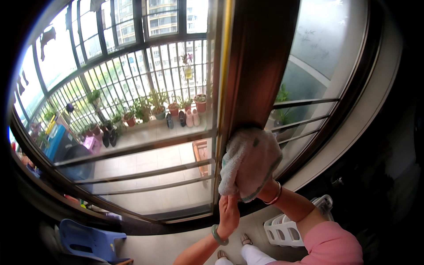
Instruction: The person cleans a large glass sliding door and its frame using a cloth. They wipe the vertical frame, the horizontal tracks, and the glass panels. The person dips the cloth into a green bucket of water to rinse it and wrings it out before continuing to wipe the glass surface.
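Observation:
A pale, fluffy cloth (249, 161) is pressed against the brown upright door frame (260, 66) between two glass panes. My right hand (265, 187) sits under the cloth and holds it to the frame; only the wrist with a bangle shows. My left hand (228, 211), wearing a green bangle, reaches up and pinches the cloth's lower edge.
Beyond the glass door (150, 145) lies a tiled balcony with potted plants (152, 106), several pairs of shoes and metal railings. A blue plastic stool (88, 240) stands at lower left. A white slotted basket (287, 227) sits by my right arm.

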Demonstrator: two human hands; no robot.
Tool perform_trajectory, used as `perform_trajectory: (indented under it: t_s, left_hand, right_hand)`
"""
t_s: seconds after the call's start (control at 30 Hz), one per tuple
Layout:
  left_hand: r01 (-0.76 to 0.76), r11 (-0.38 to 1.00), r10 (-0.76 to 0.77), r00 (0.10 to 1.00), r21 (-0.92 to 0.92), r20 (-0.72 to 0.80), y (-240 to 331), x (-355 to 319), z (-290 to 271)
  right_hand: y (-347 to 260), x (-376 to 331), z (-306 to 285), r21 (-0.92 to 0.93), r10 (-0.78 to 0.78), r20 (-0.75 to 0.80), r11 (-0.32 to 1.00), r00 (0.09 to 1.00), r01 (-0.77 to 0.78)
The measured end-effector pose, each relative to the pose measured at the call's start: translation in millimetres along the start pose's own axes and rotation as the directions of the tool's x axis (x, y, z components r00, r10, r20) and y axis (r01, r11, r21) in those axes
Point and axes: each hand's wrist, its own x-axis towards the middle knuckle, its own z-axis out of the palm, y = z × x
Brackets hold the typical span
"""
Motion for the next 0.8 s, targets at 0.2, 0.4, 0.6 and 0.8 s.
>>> perform_trajectory:
  t_s: [0.2,0.4,0.6,0.8]
  left_hand:
    - [-0.118,0.981,0.099,0.987,0.156,0.123,49.9,17.5,26.8]
    - [-0.108,0.987,0.133,0.964,-0.115,0.230,110.3,30.6,70.7]
    - [-0.692,0.719,0.690,0.722,0.070,0.053,167.0,22.3,125.9]
    - [-0.695,-0.274,0.568,0.441,0.665,0.695,236.8,63.6,153.1]
  right_hand:
    - [-29.8,71.1,-44.9,-0.331,-0.117,-0.176,0.942,0.977,0.053]
    - [-60.1,131.4,-83.8,-0.418,-0.219,-0.280,0.904,0.935,0.087]
    - [-90.5,172.2,-122.3,-0.661,-0.459,-0.243,0.723,0.855,0.201]
    - [-103.7,198.9,-147.6,-0.564,-0.426,-0.351,0.807,0.834,0.174]
